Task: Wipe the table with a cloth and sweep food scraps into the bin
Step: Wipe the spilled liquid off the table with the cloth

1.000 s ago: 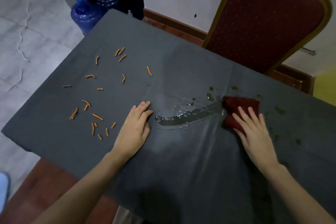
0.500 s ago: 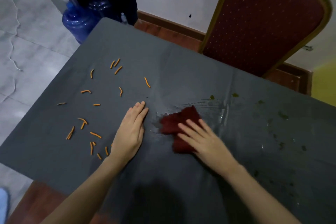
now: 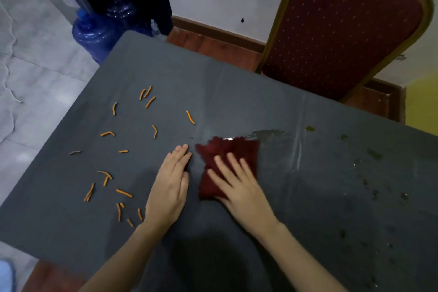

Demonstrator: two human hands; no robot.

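Note:
A dark red cloth [image 3: 233, 150] lies flat on the grey table [image 3: 237, 92], near its middle. My right hand [image 3: 237, 185] presses on the cloth's near half, fingers spread. My left hand [image 3: 171, 185] rests flat on the table just left of the cloth, fingers together, holding nothing. Several orange food scraps [image 3: 123, 193] are scattered over the table's left half, some right beside my left wrist. A thin wet streak [image 3: 265, 134] shines just beyond the cloth. Small dark drops [image 3: 374, 154] dot the table's right side. No bin is in view.
A red padded chair [image 3: 343, 31] with a gold frame stands against the table's far edge. Blue water bottles [image 3: 92, 33] sit on the tiled floor past the far left corner. The table's left edge drops to the floor.
My right hand has dragged the cloth leftward across the puddle, from the right of the wet patch to beside my left hand. The puddle is mostly gone. My left hand has stayed put.

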